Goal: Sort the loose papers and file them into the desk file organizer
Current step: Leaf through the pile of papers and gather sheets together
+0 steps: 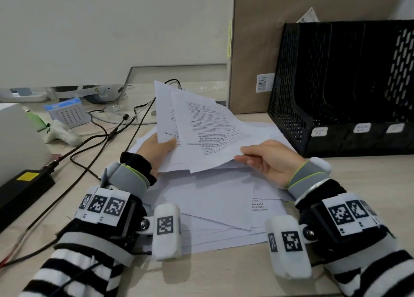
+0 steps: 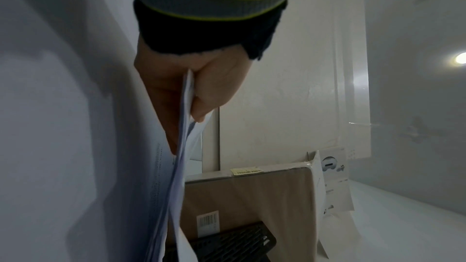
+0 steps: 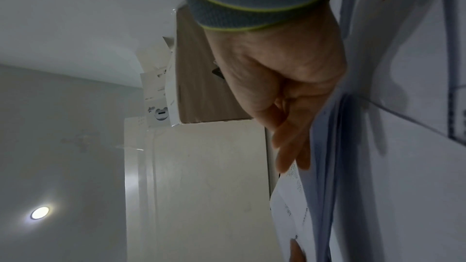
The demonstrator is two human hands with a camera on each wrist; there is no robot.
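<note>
printed sheets (image 1: 201,126) pinched between both hands' fingers (image 1: 251,150)

1. A pale wood-grain desk (image 1: 212,274) carries a spread of loose white papers (image 1: 215,202) beneath the hands.
2. A black mesh plastic file organizer (image 1: 340,90) stands beyond the right hand (image 1: 268,160).
3. Black cables (image 1: 94,140) lie beside the left hand (image 1: 156,149).

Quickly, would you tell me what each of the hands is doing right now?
Left hand: grips the raised printed sheets.
Right hand: pinches the same sheets' near edge.
</note>
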